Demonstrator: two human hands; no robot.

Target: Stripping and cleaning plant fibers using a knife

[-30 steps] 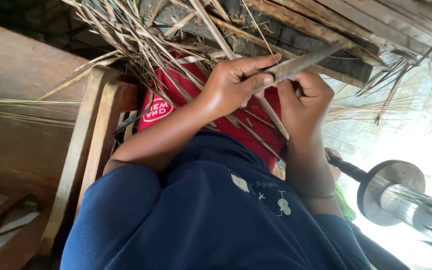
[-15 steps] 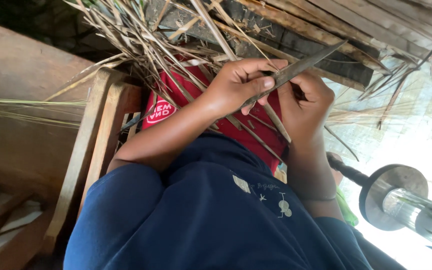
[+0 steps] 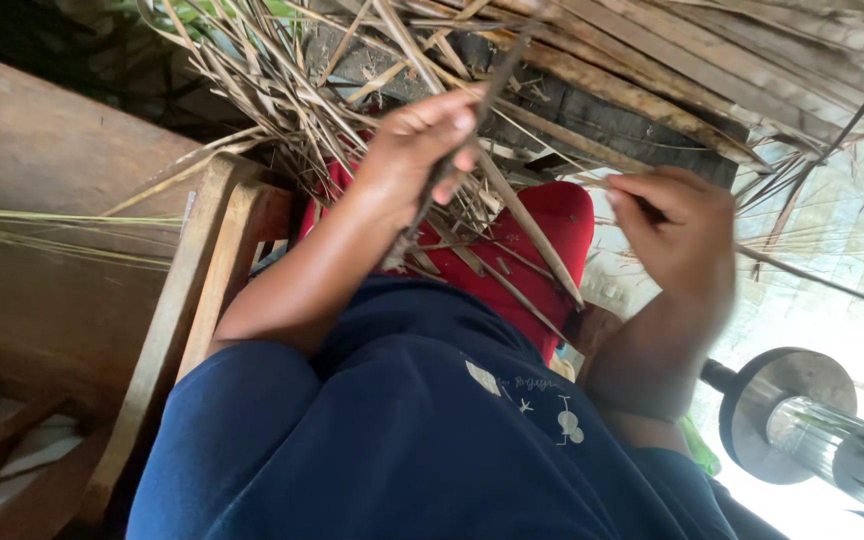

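In the head view, I see my left hand (image 3: pixel 417 150) pinched around a thin dark blade (image 3: pixel 452 160), its tip lost among dry leaf strips (image 3: pixel 282 90). My right hand (image 3: pixel 680 232) is motion-blurred, curled shut on a strip I can barely see.

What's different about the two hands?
The left hand grips a thin dark blade. The right hand is blurred, and it is unclear whether it holds anything. The left hand sits high among the dry strips, while the right hand is lower and out to the side. Both are bare, with fingers curled.
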